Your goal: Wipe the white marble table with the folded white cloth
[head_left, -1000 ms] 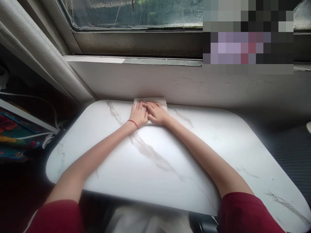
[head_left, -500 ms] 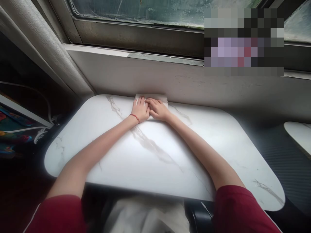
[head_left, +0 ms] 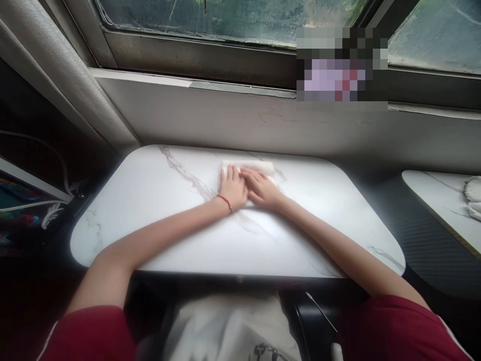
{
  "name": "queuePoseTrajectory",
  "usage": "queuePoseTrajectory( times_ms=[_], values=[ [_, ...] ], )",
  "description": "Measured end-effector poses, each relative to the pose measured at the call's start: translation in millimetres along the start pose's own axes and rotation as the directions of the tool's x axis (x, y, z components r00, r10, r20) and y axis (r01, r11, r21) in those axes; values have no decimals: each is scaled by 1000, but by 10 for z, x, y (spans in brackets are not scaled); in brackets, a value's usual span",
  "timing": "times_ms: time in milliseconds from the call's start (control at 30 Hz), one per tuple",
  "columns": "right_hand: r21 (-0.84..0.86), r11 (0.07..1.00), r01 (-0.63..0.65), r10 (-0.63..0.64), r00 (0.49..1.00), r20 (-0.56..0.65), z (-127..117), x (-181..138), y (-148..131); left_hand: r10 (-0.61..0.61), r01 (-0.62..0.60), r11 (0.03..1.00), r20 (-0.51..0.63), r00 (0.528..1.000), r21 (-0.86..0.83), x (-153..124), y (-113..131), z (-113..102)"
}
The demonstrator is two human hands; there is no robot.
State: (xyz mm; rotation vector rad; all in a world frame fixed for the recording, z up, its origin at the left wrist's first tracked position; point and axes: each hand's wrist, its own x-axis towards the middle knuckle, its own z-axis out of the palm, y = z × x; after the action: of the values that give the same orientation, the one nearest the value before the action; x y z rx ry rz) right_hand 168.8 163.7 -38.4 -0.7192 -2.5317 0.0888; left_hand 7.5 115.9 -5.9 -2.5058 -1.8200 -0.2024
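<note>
A white tissue or thin cloth (head_left: 265, 166) lies on the white marble-patterned table (head_left: 131, 195), its far edge showing beyond my fingers. My left hand (head_left: 233, 188), with a red string bracelet at the wrist, is pressed flat on it, fingers stretched forward. Beside it, my right hand (head_left: 262, 189) also rests flat on the cloth, angled inward so that its fingertips meet the left hand's fingers. Both hands cover most of the cloth, and its near part is hidden.
A wall and window frame (head_left: 203, 55) rise behind the table. Another white tabletop (head_left: 436, 195) stands at the right, with a whitish object (head_left: 472, 198) on it. White cables (head_left: 52, 213) hang at the left. A pale bag-like item (head_left: 229, 326) is below the front edge.
Both hands and the cloth have moved from the table's back edge toward me and a little to the right. The view has shifted, showing more of the right-hand tabletop.
</note>
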Motion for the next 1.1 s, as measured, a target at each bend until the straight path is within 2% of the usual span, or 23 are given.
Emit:
queuePoseTrajectory(
  times_ms=[133, 267, 367, 467, 567, 700, 933, 1100],
  values=[
    [-17, 1000, -19, 20, 1000, 16, -306, -585, -430, 125, -125, 992, 0, 992, 5, -418, 448, 4],
    [-4, 997, -82, 82, 995, 63, -537, -1033, -904, 259, -260, 966, -36, 965, -14, -831, 732, 7],
    [-4, 994, -112, 112, 990, 84, -631, -1205, -1109, 326, -325, 945, -36, 945, 40, -1002, 836, -12],
    [17, 993, -119, 117, 990, 76, -667, -1224, -1128, 403, -401, 913, -6, 915, 73, -998, 843, -50],
    [57, 993, -106, 103, 993, 58, -656, -1145, -991, 434, -434, 901, -11, 901, -7, -867, 787, -69],
    [96, 994, -51, 47, 998, 41, -584, -965, -631, 378, -378, 921, -25, 926, -89, -570, 678, -8],
    [61, 998, 11, -12, 999, 30, -422, -552, 295, 280, -284, 953, -51, 959, -107, 244, 434, 175],
    [7, 999, -37, 37, 999, 26, -401, -338, 965, 224, -227, 971, -52, 973, -77, 883, 429, 199]
  ],
)
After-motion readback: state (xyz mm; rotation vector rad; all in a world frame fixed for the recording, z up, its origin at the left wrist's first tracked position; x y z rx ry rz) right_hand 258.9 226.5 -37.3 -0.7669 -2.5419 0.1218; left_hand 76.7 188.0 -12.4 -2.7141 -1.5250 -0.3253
